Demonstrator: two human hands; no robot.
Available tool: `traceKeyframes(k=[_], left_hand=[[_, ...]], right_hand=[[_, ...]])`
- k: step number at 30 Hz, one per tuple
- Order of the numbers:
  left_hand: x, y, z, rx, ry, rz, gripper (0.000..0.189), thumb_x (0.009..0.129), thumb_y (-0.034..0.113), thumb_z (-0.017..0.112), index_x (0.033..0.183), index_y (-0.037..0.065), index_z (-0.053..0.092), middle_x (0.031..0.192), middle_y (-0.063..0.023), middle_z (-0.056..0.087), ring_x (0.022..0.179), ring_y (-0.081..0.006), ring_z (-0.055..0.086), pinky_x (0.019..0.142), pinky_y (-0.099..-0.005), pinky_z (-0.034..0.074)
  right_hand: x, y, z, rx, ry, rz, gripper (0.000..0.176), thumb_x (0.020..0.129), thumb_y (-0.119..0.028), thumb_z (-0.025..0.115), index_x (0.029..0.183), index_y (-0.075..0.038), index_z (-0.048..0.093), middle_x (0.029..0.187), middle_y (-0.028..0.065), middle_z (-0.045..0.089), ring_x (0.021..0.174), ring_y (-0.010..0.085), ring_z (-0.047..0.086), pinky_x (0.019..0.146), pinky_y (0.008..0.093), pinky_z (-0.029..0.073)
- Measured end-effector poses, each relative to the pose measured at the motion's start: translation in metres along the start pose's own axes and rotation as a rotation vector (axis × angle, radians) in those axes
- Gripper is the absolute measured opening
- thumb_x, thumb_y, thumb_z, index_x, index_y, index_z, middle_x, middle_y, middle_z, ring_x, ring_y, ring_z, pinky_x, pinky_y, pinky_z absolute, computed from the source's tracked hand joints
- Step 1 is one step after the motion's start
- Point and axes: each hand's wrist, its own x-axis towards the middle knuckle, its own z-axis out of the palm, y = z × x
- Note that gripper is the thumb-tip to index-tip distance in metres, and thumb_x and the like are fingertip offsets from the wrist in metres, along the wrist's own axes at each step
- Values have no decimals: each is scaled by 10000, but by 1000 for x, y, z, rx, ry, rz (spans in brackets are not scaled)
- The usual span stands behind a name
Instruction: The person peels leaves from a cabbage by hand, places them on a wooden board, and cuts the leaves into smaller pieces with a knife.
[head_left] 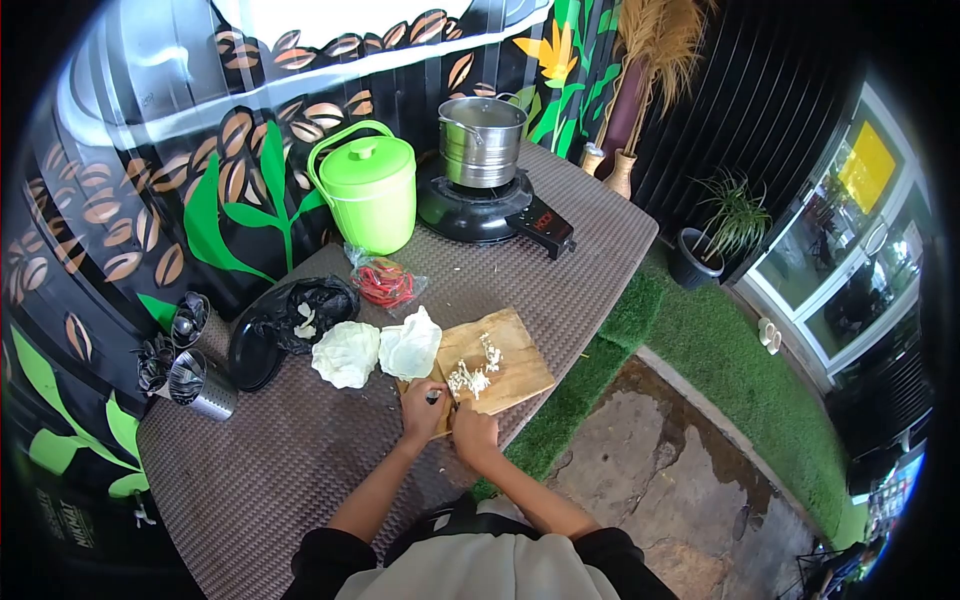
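Note:
A wooden cutting board (520,365) lies near the table's front edge, with chopped white pieces (470,379) on it. My left hand (424,408) is closed at the board's lower left part, around something I cannot make out. Right beside it, my right hand (474,434) is closed at the board's near edge; a small dark bit shows by its fingers, too small to name. Two pale leaves, a left one (346,355) and a right one (410,345), lie just beyond my left hand.
Behind stand a lidded green bucket (372,195) and a steel pot (482,142) on a black stove (470,212). A bag of red items (386,282), a black plastic bag (312,305) and metal utensil holders (203,386) are on the woven table (270,480).

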Motion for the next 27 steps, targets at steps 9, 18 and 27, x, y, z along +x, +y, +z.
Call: traceKeyframes(k=[9,18,27], left_hand=[[2,6,-3,22,-52,130,148,722,37,682,867,36,654,881,-114,642,923,-287,586,799,-370,474],[-14,30,-22,209,116,295,225,704,73,729,900,45,623,898,-96,621,910,-298,537,846,-381,431],[-19,4,-28,189,13,109,124,776,83,706,878,19,681,837,-87,630,874,-254,549,793,-358,432]], right_hand=[[-1,21,-22,29,-28,-26,349,946,-340,461,913,3,519,687,198,650,658,367,667,603,449,534],[-11,31,-8,59,42,-119,378,938,-380,465,899,-9,521,652,186,645,624,364,663,566,455,528],[-8,39,-14,118,2,-46,375,943,-375,449,943,-10,536,679,212,644,659,379,656,612,476,519]])
